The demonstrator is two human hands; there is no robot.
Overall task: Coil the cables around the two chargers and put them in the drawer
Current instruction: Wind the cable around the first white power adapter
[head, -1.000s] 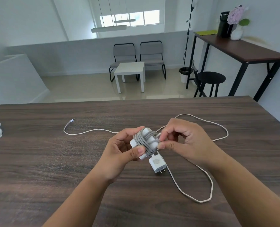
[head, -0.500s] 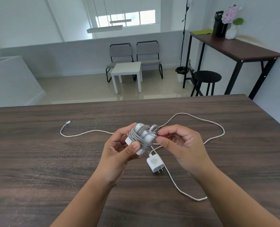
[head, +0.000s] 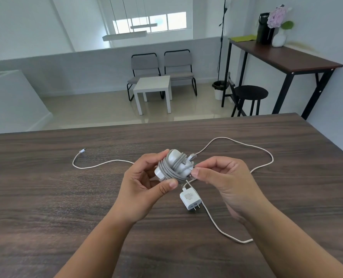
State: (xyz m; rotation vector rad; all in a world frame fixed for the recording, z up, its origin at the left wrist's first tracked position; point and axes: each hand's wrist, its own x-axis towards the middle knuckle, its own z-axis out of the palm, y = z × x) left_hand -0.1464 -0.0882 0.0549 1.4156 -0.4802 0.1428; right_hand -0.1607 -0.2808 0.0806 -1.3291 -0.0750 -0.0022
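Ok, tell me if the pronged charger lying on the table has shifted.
No. The pronged charger lies where it did, same offset from the loose cable plug on the table.

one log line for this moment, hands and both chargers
left hand: grips wrapped charger | right hand: pinches cable end at its side | second charger: on table, white cable loose

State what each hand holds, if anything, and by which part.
The left hand grips the wrapped charger by its body. The right hand pinches the loose end of its cable at the charger's right side.
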